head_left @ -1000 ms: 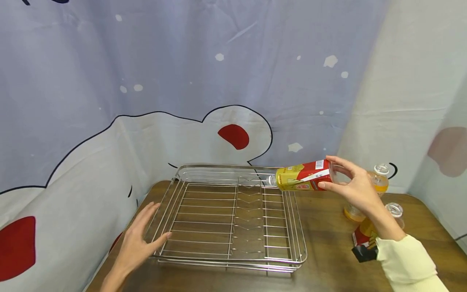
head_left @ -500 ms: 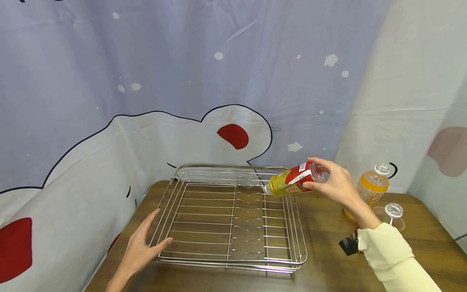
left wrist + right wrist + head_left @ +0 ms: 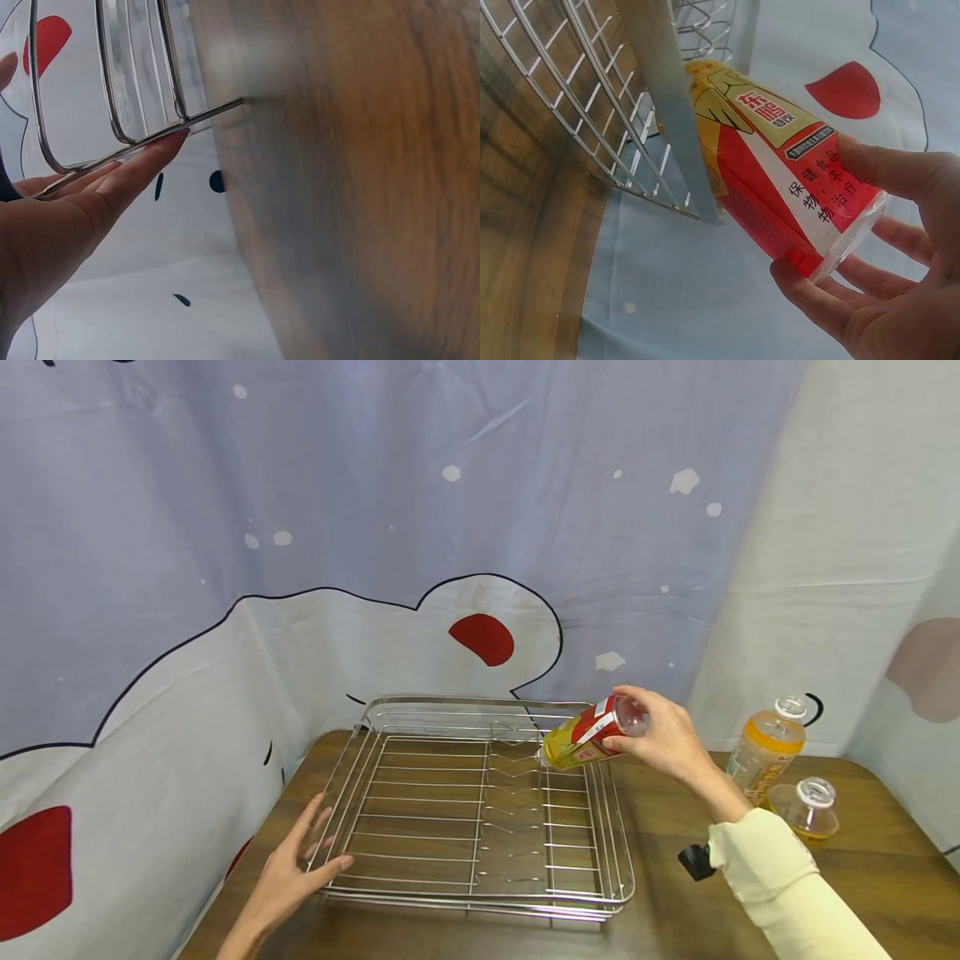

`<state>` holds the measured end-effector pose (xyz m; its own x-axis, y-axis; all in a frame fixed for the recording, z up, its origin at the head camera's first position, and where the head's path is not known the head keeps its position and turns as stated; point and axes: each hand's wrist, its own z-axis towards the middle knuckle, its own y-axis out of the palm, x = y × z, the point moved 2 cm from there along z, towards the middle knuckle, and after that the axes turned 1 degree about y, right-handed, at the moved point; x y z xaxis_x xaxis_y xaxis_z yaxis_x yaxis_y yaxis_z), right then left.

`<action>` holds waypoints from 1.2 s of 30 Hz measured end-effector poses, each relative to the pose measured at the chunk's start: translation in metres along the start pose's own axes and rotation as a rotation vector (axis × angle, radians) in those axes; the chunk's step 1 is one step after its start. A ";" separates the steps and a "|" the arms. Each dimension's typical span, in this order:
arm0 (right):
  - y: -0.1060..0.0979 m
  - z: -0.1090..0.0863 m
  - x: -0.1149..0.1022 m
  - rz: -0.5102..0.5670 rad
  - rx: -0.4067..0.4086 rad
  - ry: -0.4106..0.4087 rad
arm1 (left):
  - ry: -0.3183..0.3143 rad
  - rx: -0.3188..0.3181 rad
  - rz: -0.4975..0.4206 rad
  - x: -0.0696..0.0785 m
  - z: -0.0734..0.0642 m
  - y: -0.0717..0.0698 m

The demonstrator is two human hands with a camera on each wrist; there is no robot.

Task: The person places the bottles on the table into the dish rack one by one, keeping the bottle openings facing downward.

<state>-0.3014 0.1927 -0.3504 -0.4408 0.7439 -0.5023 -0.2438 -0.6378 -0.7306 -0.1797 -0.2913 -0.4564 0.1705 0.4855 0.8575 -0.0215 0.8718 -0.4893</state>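
Note:
A wire dish rack stands on the wooden table, with a row of zigzag dividers right of its middle. My right hand grips a plastic drink bottle round its base end. The bottle, with a red and yellow label, leans neck-down to the left over the rack's right rear part. In the right wrist view the rack's flat rim hides its neck. At the rack's left front corner is my left hand, thumb over the rim. Its fingers lie straight along the outer wires in the left wrist view.
An orange-banded clear bottle stands at the right rear of the wooden table. In front of it is a shorter clear bottle, partly behind the yellow sleeve. A patterned curtain hangs behind and beside the table.
My right hand has moved left, tipping the bottle's neck further down into the rack. My left hand has shifted slightly lower, its fingers now at the rack's side. Both standing bottles show more.

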 end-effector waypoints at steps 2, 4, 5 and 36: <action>0.004 0.001 0.000 0.007 -0.001 -0.002 | -0.001 -0.003 -0.005 0.000 0.000 0.000; 0.007 0.001 0.000 0.017 -0.004 0.004 | 0.001 -0.004 -0.009 -0.001 0.000 0.000; 0.009 0.001 0.000 0.023 -0.006 0.011 | 0.002 -0.003 -0.011 -0.001 0.000 0.000; -0.020 -0.023 -0.003 -0.006 0.042 -0.061 | 0.001 -0.003 -0.014 -0.003 0.000 0.000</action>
<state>-0.2752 0.2081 -0.3446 -0.4911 0.7349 -0.4676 -0.2821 -0.6421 -0.7129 -0.1802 -0.2923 -0.4589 0.1716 0.4727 0.8643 -0.0159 0.8786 -0.4774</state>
